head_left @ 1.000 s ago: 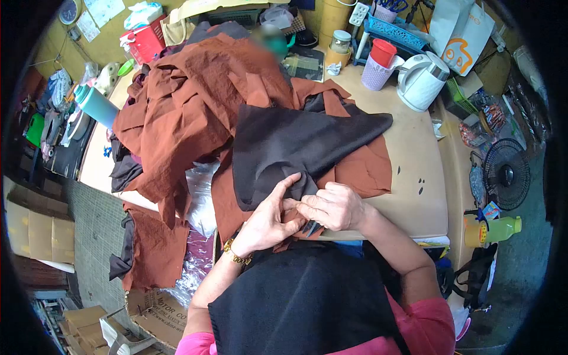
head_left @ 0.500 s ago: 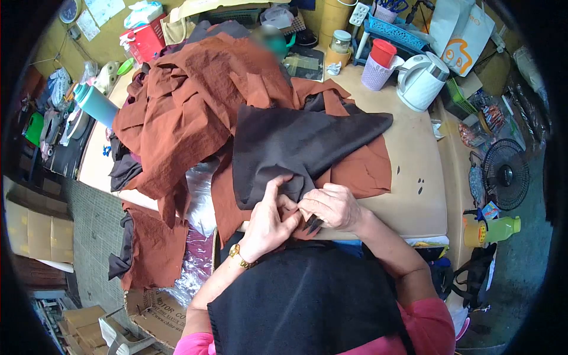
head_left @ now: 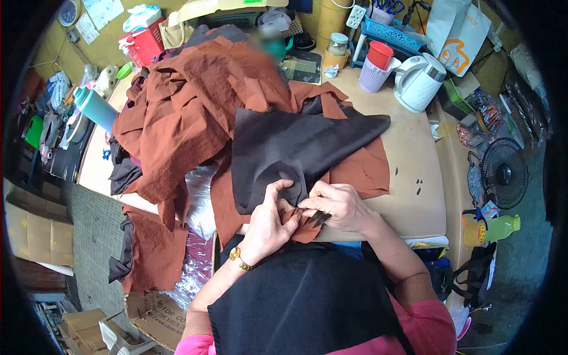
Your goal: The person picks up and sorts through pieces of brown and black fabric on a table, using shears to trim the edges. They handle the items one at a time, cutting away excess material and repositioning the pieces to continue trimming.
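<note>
A dark, near-black piece of cloth (head_left: 284, 139) lies over rust-brown cloth (head_left: 364, 168) at the front of the table. My left hand (head_left: 269, 225), with a gold watch on its wrist, pinches the near edge of the dark and rust cloth between thumb and fingers. Close against it, my right hand (head_left: 337, 207) is closed with thumb and forefinger on the same edge. Dark pointed tips (head_left: 319, 219) stick out below the right fingers; I cannot tell what they belong to. A rust corner of cloth hangs under both hands.
A big heap of rust cloth (head_left: 189, 100) covers the table's left half. Behind stand a teal bottle (head_left: 94, 107), a lilac cup (head_left: 373, 76) and a white kettle (head_left: 418, 86). Small dark bits (head_left: 419, 186) lie on the tabletop (head_left: 414, 148). A black fan (head_left: 504, 173) is at right.
My right hand has shifted slightly up and right, turning a little at the cloth edge. More of the rust corner shows below the fingers. My left hand keeps its pinch.
</note>
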The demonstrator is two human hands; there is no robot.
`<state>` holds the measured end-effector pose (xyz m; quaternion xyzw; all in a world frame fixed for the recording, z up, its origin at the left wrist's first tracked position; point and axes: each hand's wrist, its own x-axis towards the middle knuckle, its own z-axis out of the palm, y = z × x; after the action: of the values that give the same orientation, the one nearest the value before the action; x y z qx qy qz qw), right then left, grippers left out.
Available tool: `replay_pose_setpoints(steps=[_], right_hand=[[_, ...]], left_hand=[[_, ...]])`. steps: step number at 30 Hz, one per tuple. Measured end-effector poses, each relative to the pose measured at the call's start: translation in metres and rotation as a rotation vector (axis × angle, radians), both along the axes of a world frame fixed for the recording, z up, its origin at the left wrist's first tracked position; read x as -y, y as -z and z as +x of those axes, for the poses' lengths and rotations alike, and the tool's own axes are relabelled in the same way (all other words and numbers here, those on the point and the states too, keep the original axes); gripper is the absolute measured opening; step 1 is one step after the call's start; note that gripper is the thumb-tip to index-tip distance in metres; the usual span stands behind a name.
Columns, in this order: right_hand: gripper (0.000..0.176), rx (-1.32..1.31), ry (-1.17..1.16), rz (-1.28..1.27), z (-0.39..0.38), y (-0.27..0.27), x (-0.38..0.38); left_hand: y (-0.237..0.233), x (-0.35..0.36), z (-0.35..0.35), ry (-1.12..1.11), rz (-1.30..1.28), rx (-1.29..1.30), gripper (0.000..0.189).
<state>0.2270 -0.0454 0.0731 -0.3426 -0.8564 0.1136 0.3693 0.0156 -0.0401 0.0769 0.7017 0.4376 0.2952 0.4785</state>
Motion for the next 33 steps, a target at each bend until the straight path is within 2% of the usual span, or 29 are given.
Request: replay_pose_setpoints(steps=[2,6,11,14,19,21,23,25,30,33], right_hand=[[0.016,0.09,-0.022,-0.043,0.0,-0.001,-0.003],[0.013,0.106,-0.023,-0.074,-0.003,-0.003,-0.004],[0.011,-0.013,0.023,-0.316,-0.002,0.007,-0.002],[0.014,-0.123,0.075,-0.401,0.002,0.021,-0.005],[0.015,-0.259,0.16,-0.362,-0.005,0.024,-0.002],[0.016,-0.394,0.295,-0.331,-0.01,0.011,0.006],[0.018,-0.364,0.247,-0.28,-0.012,0.001,0.017],[0.018,-0.31,0.067,-0.239,-0.017,-0.002,0.026],[0.028,-0.129,0.14,-0.302,-0.02,0.003,0.02],[0.025,-0.128,0.129,-0.292,-0.016,0.006,0.01]], left_hand=[[0.0,0.001,0.0,0.001,0.025,-0.01,0.06],[-0.001,0.003,-0.001,0.017,0.116,-0.081,0.06],[0.003,0.004,-0.003,0.029,0.166,-0.087,0.058],[0.005,0.004,-0.006,0.04,0.102,-0.091,0.053],[0.015,0.002,-0.01,0.091,0.132,-0.002,0.049],[0.007,0.002,-0.01,0.066,0.067,-0.002,0.05],[-0.001,0.003,-0.01,0.04,-0.003,0.0,0.051],[-0.004,0.003,-0.009,0.044,-0.004,-0.013,0.056],[-0.007,0.004,-0.005,0.05,0.071,-0.02,0.061],[-0.004,0.006,-0.005,0.044,0.075,-0.051,0.062]])
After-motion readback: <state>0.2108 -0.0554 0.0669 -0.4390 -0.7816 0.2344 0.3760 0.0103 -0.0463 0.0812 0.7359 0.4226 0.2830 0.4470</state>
